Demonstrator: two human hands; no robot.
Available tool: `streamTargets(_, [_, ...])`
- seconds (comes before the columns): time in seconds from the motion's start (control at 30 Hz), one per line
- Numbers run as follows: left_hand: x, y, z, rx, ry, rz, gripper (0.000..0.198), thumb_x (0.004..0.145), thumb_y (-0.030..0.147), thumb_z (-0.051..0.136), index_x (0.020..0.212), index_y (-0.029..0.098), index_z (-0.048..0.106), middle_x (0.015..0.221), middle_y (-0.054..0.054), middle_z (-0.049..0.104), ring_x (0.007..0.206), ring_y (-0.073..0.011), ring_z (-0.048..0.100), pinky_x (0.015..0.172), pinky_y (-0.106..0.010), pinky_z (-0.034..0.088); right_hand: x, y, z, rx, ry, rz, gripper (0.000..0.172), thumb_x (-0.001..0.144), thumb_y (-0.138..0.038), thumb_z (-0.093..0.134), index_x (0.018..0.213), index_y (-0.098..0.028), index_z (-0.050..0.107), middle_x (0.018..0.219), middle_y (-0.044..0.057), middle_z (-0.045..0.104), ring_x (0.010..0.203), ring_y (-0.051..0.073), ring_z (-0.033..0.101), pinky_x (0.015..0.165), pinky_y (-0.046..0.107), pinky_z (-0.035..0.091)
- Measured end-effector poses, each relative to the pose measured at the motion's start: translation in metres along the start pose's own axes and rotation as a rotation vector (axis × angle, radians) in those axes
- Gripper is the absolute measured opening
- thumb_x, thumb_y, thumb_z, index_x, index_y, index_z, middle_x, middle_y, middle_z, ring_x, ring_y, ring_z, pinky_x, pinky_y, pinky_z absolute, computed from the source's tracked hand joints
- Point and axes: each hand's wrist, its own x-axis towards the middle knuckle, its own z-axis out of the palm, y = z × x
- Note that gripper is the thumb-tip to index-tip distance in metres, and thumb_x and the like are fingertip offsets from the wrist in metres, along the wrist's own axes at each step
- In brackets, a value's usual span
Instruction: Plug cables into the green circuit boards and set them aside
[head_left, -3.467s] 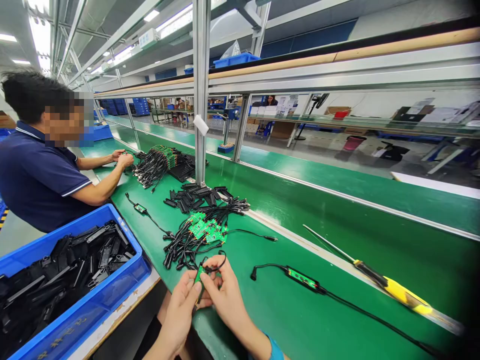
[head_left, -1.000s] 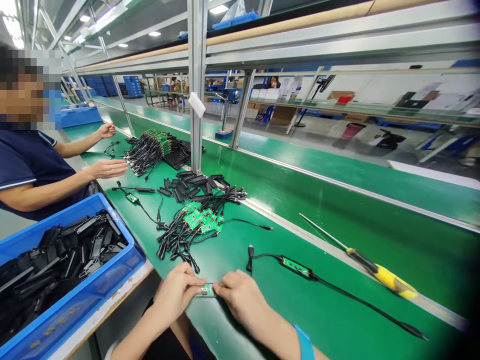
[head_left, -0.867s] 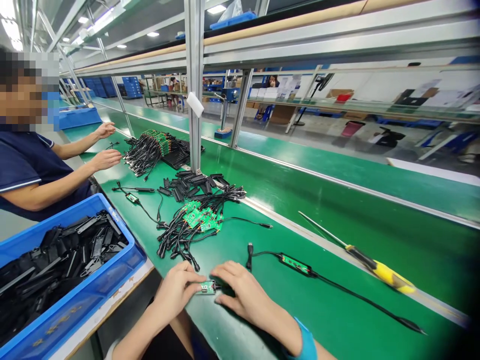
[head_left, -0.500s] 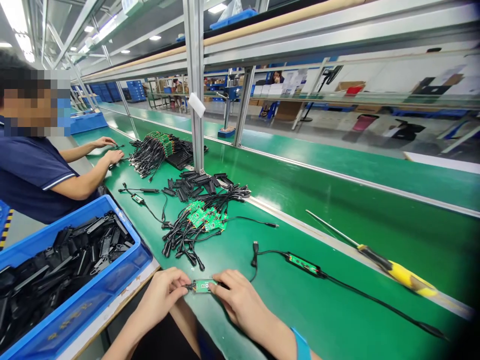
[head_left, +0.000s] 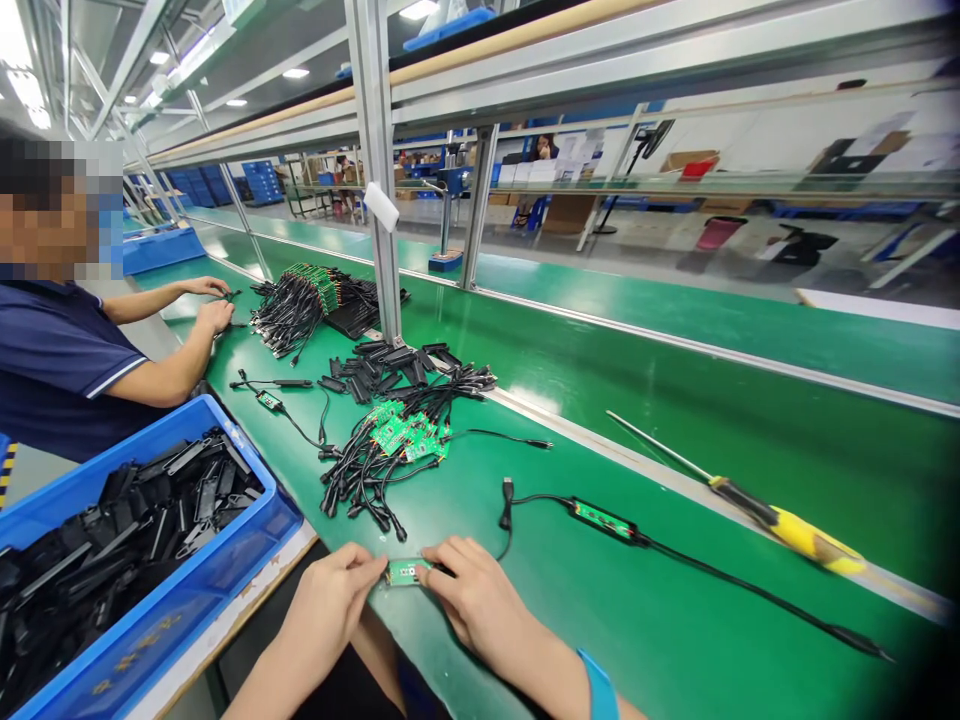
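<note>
A small green circuit board [head_left: 406, 571] lies at the near edge of the green bench mat [head_left: 570, 620]. My left hand [head_left: 335, 603] pinches its left end. My right hand [head_left: 471, 598] pinches its right end, where a thin black cable leaves it. Both hands rest on the mat with fingers curled. Just beyond them lies a pile of green boards with black cables [head_left: 390, 450], and to the right a single cabled board [head_left: 604, 521].
A blue bin of black plastic housings [head_left: 135, 540] stands at the left. A yellow-handled screwdriver [head_left: 780, 523] lies at the right by the conveyor rail. Black parts [head_left: 390, 365] and another cable pile [head_left: 307, 305] lie farther back. A co-worker in a dark blue shirt [head_left: 60, 360] works at the left.
My hands have lowered the small board from in front of me onto the mat's near edge and hold it there by both ends. The co-worker's hands have shifted about their cables.
</note>
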Motion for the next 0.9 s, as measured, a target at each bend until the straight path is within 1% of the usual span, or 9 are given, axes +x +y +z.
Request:
streamTargets(0.07, [0.004, 0.004, 0.000, 0.003, -0.015, 0.017, 0.034, 0.096, 0.022, 0.038, 0.097, 0.022, 0.072, 0.079, -0.003, 0.064, 0.065, -0.0118, 0.061, 0.062, -0.019, 0.048, 0.000, -0.001, 0.001, -0.004, 0.000, 0.004, 0.021, 0.094, -0.013, 0.045, 0.103, -0.021, 0.063, 0.101, 0.005, 0.063, 0.083, 0.018, 0.050, 0.071, 0.031, 0.037])
streamTargets(0.17, [0.011, 0.010, 0.007, 0.028, 0.047, 0.134, 0.039, 0.098, 0.023, 0.035, 0.089, 0.021, 0.072, 0.077, -0.004, 0.066, 0.068, -0.0133, 0.061, 0.063, -0.020, 0.049, 0.000, -0.001, 0.001, -0.007, 0.004, 0.006, 0.020, 0.094, -0.013, 0.046, 0.101, -0.020, 0.063, 0.101, 0.005, 0.063, 0.085, 0.018, 0.051, 0.073, 0.031, 0.038])
streamTargets(0.23, [0.014, 0.010, 0.011, 0.063, 0.088, 0.216, 0.042, 0.099, 0.025, 0.032, 0.089, 0.020, 0.072, 0.077, -0.005, 0.067, 0.070, -0.0150, 0.061, 0.065, -0.022, 0.050, 0.000, -0.001, 0.001, -0.009, 0.001, 0.005, 0.019, 0.093, -0.013, 0.048, 0.102, -0.021, 0.063, 0.102, 0.005, 0.063, 0.085, 0.017, 0.051, 0.073, 0.031, 0.038])
streamTargets(0.3, [0.015, 0.006, 0.011, 0.033, 0.085, 0.253, 0.040, 0.099, 0.027, 0.033, 0.093, 0.020, 0.072, 0.079, -0.005, 0.068, 0.072, -0.0154, 0.062, 0.066, -0.023, 0.051, 0.000, -0.002, 0.000, -0.014, -0.002, 0.007, 0.020, 0.094, -0.013, 0.048, 0.103, -0.022, 0.062, 0.102, 0.004, 0.063, 0.085, 0.017, 0.051, 0.072, 0.031, 0.037])
streamTargets(0.37, [0.013, -0.002, 0.010, -0.050, 0.061, 0.222, 0.034, 0.098, 0.026, 0.038, 0.099, 0.021, 0.071, 0.083, -0.005, 0.069, 0.074, -0.0146, 0.062, 0.068, -0.022, 0.051, 0.000, -0.002, 0.000, -0.015, 0.001, 0.010, 0.020, 0.094, -0.013, 0.047, 0.104, -0.022, 0.062, 0.101, 0.004, 0.063, 0.084, 0.017, 0.051, 0.072, 0.030, 0.037])
streamTargets(0.47, [0.007, -0.014, 0.008, -0.134, 0.062, 0.113, 0.028, 0.096, 0.024, 0.044, 0.108, 0.024, 0.069, 0.088, -0.004, 0.067, 0.076, -0.0135, 0.063, 0.069, -0.021, 0.051, 0.000, -0.001, 0.002, -0.012, 0.021, 0.011, 0.019, 0.094, -0.013, 0.048, 0.102, -0.022, 0.062, 0.100, 0.004, 0.063, 0.083, 0.017, 0.051, 0.071, 0.030, 0.036])
streamTargets(0.57, [0.000, -0.017, 0.011, -0.140, 0.092, 0.063, 0.027, 0.095, 0.023, 0.044, 0.101, 0.024, 0.071, 0.085, -0.004, 0.065, 0.072, -0.0124, 0.062, 0.065, -0.020, 0.049, -0.001, 0.000, 0.004, -0.011, 0.030, 0.007, 0.018, 0.094, -0.014, 0.048, 0.102, -0.022, 0.063, 0.100, 0.004, 0.063, 0.082, 0.017, 0.050, 0.070, 0.030, 0.036])
streamTargets(0.67, [-0.005, -0.012, 0.013, -0.093, 0.120, 0.060, 0.029, 0.096, 0.023, 0.043, 0.091, 0.020, 0.071, 0.079, -0.003, 0.063, 0.065, -0.0108, 0.059, 0.060, -0.018, 0.047, -0.001, 0.001, 0.006, -0.002, 0.034, 0.012, 0.019, 0.094, -0.014, 0.047, 0.101, -0.021, 0.063, 0.099, 0.005, 0.063, 0.081, 0.017, 0.050, 0.070, 0.031, 0.036])
streamTargets(0.9, [-0.007, -0.003, 0.016, 0.130, 0.160, 0.089, 0.029, 0.097, 0.020, 0.039, 0.091, 0.019, 0.068, 0.074, -0.003, 0.060, 0.060, -0.0092, 0.055, 0.057, -0.015, 0.045, -0.002, 0.001, 0.005, 0.009, 0.032, 0.021, 0.019, 0.092, -0.012, 0.049, 0.102, -0.022, 0.062, 0.099, 0.004, 0.064, 0.082, 0.018, 0.052, 0.070, 0.030, 0.039])
